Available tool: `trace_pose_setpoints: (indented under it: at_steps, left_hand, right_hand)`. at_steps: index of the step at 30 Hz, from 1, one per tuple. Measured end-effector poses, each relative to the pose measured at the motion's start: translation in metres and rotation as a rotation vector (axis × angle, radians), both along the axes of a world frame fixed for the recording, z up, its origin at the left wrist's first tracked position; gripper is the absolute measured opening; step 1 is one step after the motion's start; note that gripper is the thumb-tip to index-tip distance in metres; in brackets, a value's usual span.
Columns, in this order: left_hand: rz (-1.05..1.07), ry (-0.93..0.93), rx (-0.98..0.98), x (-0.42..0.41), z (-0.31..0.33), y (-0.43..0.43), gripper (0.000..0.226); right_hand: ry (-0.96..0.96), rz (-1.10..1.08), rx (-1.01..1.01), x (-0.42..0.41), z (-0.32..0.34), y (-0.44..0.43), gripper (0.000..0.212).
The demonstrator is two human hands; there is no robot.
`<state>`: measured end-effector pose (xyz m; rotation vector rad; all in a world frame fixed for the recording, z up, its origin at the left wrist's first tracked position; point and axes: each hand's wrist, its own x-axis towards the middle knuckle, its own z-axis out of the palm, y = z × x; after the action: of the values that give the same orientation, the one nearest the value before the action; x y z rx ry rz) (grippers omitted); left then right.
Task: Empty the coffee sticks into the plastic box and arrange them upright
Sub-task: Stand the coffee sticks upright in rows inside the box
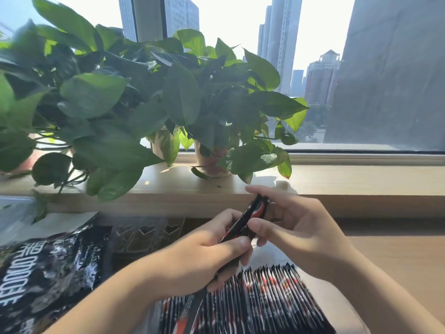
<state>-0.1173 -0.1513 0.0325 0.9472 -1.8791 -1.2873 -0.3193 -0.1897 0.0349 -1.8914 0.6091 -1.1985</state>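
A small bunch of black-and-red coffee sticks (250, 218) is held up between both hands. My left hand (199, 256) grips its lower end. My right hand (296, 225) pinches its upper part with thumb and fingers. Below the hands, several coffee sticks (265, 300) stand upright in a packed row. The clear plastic box (334, 295) around them is barely visible. A black crinkled coffee bag (48, 273) lies at the left on the table.
Potted leafy plants (134, 102) crowd the wooden windowsill (349, 179) behind the hands, their leaves hanging over the table's left side. A clear embossed plastic tray (147, 232) lies beside the bag. Bare wooden table (397, 256) shows on the right.
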Motion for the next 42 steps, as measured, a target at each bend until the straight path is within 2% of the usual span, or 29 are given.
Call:
trace_pose_setpoints:
  at_steps: [3,5,7,10,14,17,19,21,23,25,28,29,31,35,36,39,40,42]
  left_hand:
    - [0.034,-0.001,0.009,0.001,0.0,-0.001,0.017]
    - [0.08,-0.069,-0.031,0.001,-0.001,-0.001,0.02]
    - [0.162,-0.173,-0.119,-0.001,-0.001,0.0,0.024]
    - [0.203,-0.268,-0.205,-0.006,0.004,0.004,0.036]
    - [0.227,-0.262,-0.238,-0.013,0.019,0.002,0.026]
    - [0.251,-0.182,-0.28,-0.018,0.028,-0.006,0.02]
    - [0.307,-0.073,-0.352,-0.021,0.034,-0.014,0.008]
    - [0.414,0.048,-0.433,-0.023,0.038,-0.024,0.004]
    - [0.48,0.147,-0.536,-0.028,0.041,-0.03,0.003]
    - [0.531,0.157,-0.615,-0.035,0.041,-0.032,0.01]
    - [0.556,0.156,-0.66,-0.04,0.037,-0.025,0.013]
    - [0.587,0.13,-0.697,-0.04,0.038,-0.024,0.017]
    - [0.667,0.07,-0.775,-0.039,0.042,-0.021,0.036]
    - [0.713,0.361,-0.677,-0.024,0.043,-0.025,0.023]
    - [0.731,0.343,-0.693,-0.021,0.042,-0.024,0.032]
    - [0.698,0.236,-0.762,-0.019,0.03,-0.022,0.067]
    - [0.662,0.197,-0.769,-0.02,0.026,-0.021,0.071]
    - [0.571,0.147,-0.76,-0.022,0.021,-0.017,0.064]
  right_hand:
    - [0.034,-0.099,-0.111,0.001,-0.002,0.0,0.052]
    - [0.133,-0.199,-0.236,0.0,-0.001,0.0,0.051]
    - [0.173,-0.208,-0.288,0.002,-0.001,0.0,0.049]
    - [0.158,-0.169,-0.228,0.003,-0.001,0.003,0.046]
    - [0.109,-0.118,-0.137,0.002,0.0,0.003,0.044]
    - [0.053,-0.07,-0.038,0.001,0.004,0.004,0.059]
    - [0.02,-0.094,0.017,0.002,0.006,0.007,0.073]
    - [0.077,-0.098,0.052,0.004,0.007,0.008,0.087]
    - [0.135,-0.018,0.188,0.004,0.009,0.009,0.091]
    - [0.232,0.102,0.322,0.007,0.013,0.014,0.075]
    - [0.348,0.193,0.319,0.01,0.014,0.018,0.013]
    - [0.352,0.192,0.32,0.009,0.016,0.018,0.01]
    - [0.375,0.201,0.34,0.004,0.021,0.018,0.029]
    - [0.493,0.229,0.333,-0.019,0.034,0.013,0.012]
    - [0.476,0.201,0.321,-0.024,0.037,0.01,0.01]
    - [0.305,0.06,0.327,-0.032,0.039,0.003,0.027]
    - [0.261,0.044,0.331,-0.031,0.039,0.003,0.031]
    - [0.225,0.073,0.358,-0.026,0.036,0.003,0.027]
